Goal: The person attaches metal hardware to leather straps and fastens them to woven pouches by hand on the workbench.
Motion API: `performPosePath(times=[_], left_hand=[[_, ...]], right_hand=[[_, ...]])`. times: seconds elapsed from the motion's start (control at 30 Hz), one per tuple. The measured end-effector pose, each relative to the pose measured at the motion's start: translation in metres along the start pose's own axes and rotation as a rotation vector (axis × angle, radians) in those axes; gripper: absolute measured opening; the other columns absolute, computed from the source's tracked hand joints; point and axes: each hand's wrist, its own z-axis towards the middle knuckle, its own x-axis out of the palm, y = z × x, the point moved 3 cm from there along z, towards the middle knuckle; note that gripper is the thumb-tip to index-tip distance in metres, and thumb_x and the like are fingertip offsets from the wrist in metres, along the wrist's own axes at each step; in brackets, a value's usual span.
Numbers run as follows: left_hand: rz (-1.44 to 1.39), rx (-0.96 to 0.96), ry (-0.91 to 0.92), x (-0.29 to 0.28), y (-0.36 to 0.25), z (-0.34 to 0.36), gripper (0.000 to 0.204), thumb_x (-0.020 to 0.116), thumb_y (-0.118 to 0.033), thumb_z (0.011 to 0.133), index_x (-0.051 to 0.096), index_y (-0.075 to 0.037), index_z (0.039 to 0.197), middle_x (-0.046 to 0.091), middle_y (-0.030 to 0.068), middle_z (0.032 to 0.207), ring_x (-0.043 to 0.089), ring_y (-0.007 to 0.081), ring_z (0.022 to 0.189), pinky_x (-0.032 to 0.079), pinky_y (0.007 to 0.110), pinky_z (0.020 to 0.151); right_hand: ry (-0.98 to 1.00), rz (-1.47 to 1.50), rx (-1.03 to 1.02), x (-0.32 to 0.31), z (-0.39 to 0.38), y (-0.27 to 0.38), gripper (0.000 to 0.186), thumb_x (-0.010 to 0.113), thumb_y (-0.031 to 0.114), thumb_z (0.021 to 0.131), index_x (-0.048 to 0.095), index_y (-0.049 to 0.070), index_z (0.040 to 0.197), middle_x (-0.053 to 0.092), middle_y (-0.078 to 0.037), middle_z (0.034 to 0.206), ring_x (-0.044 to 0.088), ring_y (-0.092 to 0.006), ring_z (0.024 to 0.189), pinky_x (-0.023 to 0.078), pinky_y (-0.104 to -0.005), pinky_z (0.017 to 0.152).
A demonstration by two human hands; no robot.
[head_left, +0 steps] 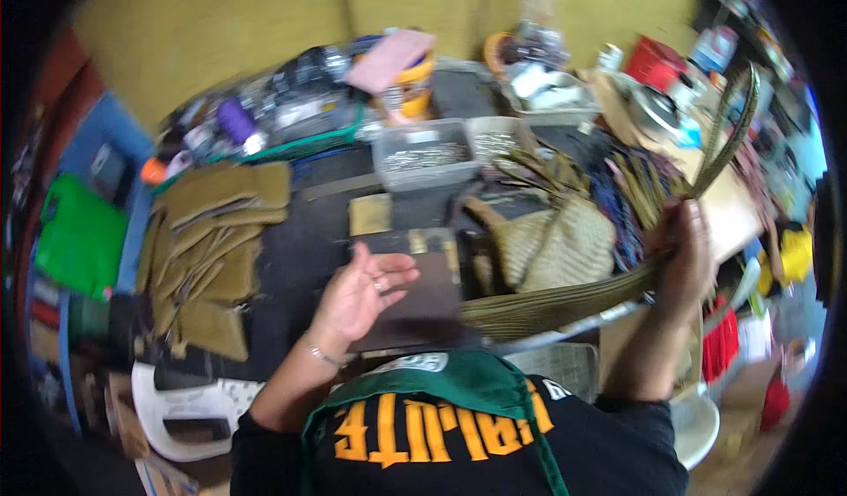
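My remote feed shows the right hand [686, 244] with its fingers curled around an olive ribbed strip [565, 311], though blur hides how firmly; a loop of it stands up toward two o'clock, and the broad length slopes down to the brown panel [439, 293]. The left hand [357, 297] holds nothing, its fingers loosely spread over that panel's left side, well apart from the strip. I judge the step in hand to be lifting or drawing out the strip; next, I think, the free hand must meet it and guide its lower length flat. Taking the panel as the dial's centre, I see a woven olive piece [565, 240] and dark loose strips [625, 198] toward two o'clock, a clear bin [422, 176] of small shiny parts at twelve, a purple spool [236, 123] between ten and eleven, and olive-brown fabric pieces [212, 200] toward ten.
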Motion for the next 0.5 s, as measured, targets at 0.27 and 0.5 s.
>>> performPosePath(times=[0.27, 0.5], left_hand=[[0.386, 0.389, -0.424, -0.065, -0.016, -0.004, 0.032, 0.049, -0.033, 0.082, 0.057, -0.005, 0.093, 0.057, 0.0030, 0.092, 0.051, 0.0108, 0.087, 0.038, 0.025, 0.075], [1.329, 0.776, -1.083, -0.166, -0.076, -0.020, 0.016, 0.058, -0.015, 0.075, 0.058, -0.003, 0.085, 0.056, 0.0102, 0.086, 0.054, 0.0198, 0.076, 0.042, 0.028, 0.069]], right_hand=[[0.361, -1.128, -0.319, -0.029, 0.124, -0.196, 0.023, 0.040, 0.017, 0.083, 0.049, -0.002, 0.071, 0.052, -0.016, 0.067, 0.052, -0.0304, 0.062, 0.040, -0.0385, 0.056], [0.349, -1.347, 0.018, 0.023, 0.089, -0.245, 0.036, 0.045, 0.030, 0.080, 0.053, -0.002, 0.096, 0.053, -0.022, 0.092, 0.051, -0.0364, 0.084, 0.041, -0.0427, 0.072]])
